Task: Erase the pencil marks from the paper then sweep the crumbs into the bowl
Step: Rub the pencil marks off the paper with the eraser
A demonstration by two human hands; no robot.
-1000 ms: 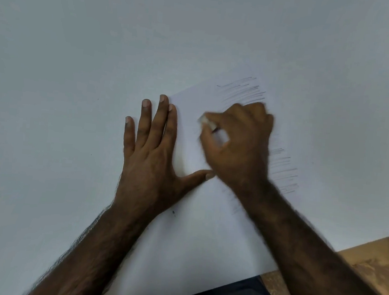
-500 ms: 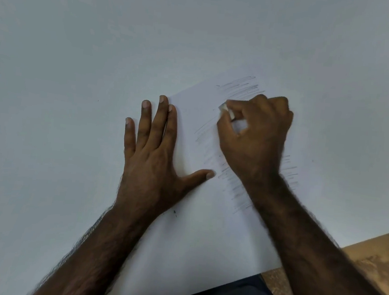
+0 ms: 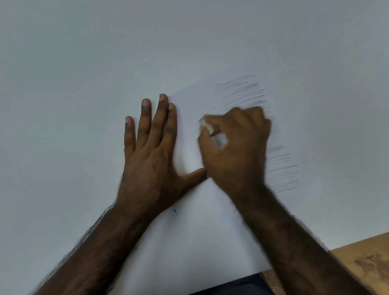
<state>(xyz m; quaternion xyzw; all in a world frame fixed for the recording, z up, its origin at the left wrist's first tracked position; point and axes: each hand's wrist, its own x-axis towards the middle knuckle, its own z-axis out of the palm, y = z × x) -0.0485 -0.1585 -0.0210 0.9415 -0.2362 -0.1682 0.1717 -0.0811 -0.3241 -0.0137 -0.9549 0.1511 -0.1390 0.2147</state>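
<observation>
A white eraser (image 3: 206,125) is pinched in the curled right-hand grip (image 3: 234,148), while the paper (image 3: 205,230) is pressed flat by the open left hand (image 3: 152,148). Pencil marks (image 3: 243,91) remain beyond and beside the grip; erasing appears unfinished, sweeping not begun, no bowl visible.

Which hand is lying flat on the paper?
The left hand: its straight fingers press flat on the paper. The right hand is curled round the white eraser.

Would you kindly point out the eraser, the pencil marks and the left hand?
eraser (image 3: 206,125): head view, white tip showing beyond the fingers.
pencil marks (image 3: 243,90): head view, upper patch of strokes.
left hand (image 3: 151,148): head view, back of the hand.
</observation>
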